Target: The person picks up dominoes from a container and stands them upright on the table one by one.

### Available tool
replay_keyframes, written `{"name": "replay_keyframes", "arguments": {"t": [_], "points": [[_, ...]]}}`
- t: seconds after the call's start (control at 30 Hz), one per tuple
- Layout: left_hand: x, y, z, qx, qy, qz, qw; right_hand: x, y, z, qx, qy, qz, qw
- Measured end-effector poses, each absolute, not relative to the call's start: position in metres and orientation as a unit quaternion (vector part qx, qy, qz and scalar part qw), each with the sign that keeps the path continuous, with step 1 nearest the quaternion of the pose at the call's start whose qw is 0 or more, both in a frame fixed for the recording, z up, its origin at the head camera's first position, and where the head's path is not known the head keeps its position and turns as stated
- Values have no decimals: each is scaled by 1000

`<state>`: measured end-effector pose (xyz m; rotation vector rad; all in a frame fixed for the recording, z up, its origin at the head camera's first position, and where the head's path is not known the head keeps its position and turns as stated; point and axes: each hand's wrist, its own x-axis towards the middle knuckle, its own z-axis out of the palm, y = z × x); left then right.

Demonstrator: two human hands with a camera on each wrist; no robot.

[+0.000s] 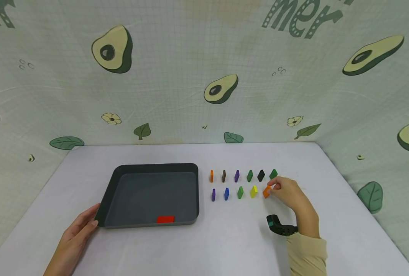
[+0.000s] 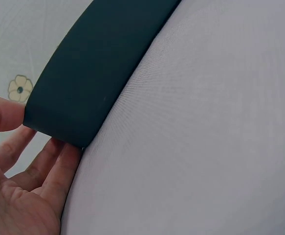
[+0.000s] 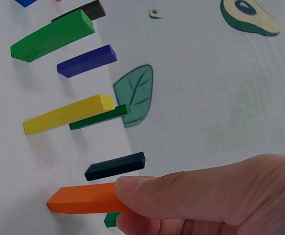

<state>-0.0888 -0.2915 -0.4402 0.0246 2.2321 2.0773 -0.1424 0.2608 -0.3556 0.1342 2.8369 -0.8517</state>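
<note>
Leftmost, the left hand (image 1: pixel 74 239) lies on the white table (image 1: pixel 225 245) with relaxed, nearly straight fingers touching the near left corner of the dark grey rectangular plastic tray (image 1: pixel 121 172), which holds a flat red block (image 1: pixel 165 219) against its near wall. Further right, small upright coloured wooden blocks stand in two rows just beside the tray, and at the right end of the near row the right hand (image 1: pixel 290 195) pinches the orange rectangular block (image 1: pixel 266 191) between thumb and fingers, just right of a yellow block (image 1: pixel 253 191).
</note>
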Motion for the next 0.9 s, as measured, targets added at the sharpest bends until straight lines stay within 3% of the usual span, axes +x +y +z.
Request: {"name": "replay_keyframes", "arguments": {"t": [0.9], "points": [[-89, -292, -440, -3, 737, 674, 51, -145, 259, -357, 68, 953, -276, 103]]}}
